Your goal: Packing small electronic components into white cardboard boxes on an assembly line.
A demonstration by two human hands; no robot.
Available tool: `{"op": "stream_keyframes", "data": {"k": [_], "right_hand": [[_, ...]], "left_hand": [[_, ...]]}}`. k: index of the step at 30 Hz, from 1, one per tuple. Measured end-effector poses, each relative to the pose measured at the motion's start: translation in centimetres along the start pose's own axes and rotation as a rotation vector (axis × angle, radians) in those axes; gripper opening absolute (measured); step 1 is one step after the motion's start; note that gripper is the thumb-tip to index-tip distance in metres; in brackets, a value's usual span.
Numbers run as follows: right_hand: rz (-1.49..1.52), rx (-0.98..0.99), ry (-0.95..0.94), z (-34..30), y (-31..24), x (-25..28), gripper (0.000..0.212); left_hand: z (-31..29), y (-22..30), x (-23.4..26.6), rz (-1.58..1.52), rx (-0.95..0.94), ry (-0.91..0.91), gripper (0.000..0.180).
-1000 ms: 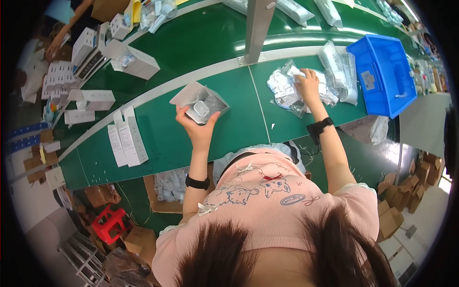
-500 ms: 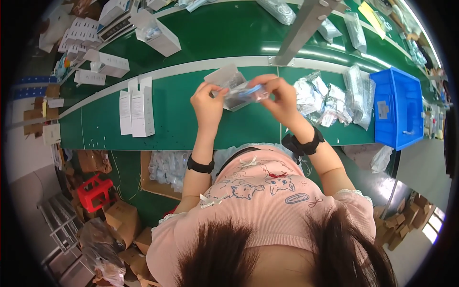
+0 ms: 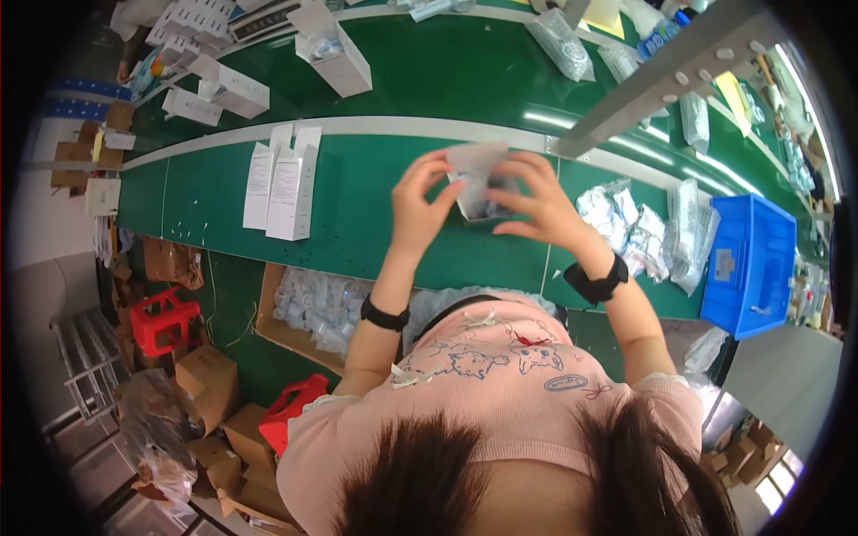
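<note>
A small white box (image 3: 476,158) with its top flap raised sits in front of me above the green bench. Its left side is between the thumb and fingers of my left hand (image 3: 422,204). Inside it, something in clear plastic (image 3: 478,195) shows, partly hidden and too blurred to name. My right hand (image 3: 543,204) is at the box's right side, fingers spread and thumb apart, close to the opening. To the left, white upright cartons (image 3: 288,192) with printed sheets stand side by side. Clear packets (image 3: 617,214) with white contents lie to the right of my right hand.
Bubble-wrap pouches (image 3: 688,237) lie beside a blue bin (image 3: 746,259) at the right. A metal post (image 3: 661,80) rises from the rail behind the bench. More white boxes (image 3: 335,58) stand on the far surface. Below are a carton of clear plastic parts (image 3: 313,304) and a red stool (image 3: 165,322).
The clear packet with blue in it, held in my right hand before, is now at the box opening, and that hand's fingers have spread. The view has shifted, moving the scene within the picture.
</note>
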State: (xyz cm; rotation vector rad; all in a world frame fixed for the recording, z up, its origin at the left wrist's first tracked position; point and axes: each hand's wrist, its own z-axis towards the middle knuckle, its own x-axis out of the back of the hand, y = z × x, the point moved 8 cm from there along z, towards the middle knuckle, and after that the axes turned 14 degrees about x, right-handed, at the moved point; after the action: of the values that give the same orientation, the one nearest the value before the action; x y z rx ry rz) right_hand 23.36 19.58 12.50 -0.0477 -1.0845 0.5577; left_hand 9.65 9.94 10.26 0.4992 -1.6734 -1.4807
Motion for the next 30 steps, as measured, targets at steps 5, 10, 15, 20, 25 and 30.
{"op": "stream_keyframes", "data": {"k": [5,10,15,20,25,30], "right_hand": [[0.43,-0.384,0.272,-3.7,4.6,-5.4,0.087],[0.837,-0.557,0.29,0.8,10.5,-9.6,0.098],[0.805,-0.516,0.613,7.9,20.7,-6.8,0.098],[0.685,-0.511,0.619,11.0,28.5,-7.8,0.099],[0.197,-0.432,-0.009,9.3,32.3,-7.5,0.1],[-0.534,-1.048,0.034,5.2,43.4,-1.7,0.086]], "left_hand": [[4.9,-5.4,11.5,0.795,-0.163,0.444,0.073],[7.5,-17.3,17.4,1.398,0.205,0.235,0.07],[6.1,-13.9,9.8,1.074,0.186,0.202,0.074],[3.7,-9.4,1.1,0.958,0.219,-0.258,0.075],[10.6,-13.4,6.5,0.707,0.413,-0.078,0.083],[10.8,-18.3,2.8,0.494,0.418,-0.358,0.086]]}}
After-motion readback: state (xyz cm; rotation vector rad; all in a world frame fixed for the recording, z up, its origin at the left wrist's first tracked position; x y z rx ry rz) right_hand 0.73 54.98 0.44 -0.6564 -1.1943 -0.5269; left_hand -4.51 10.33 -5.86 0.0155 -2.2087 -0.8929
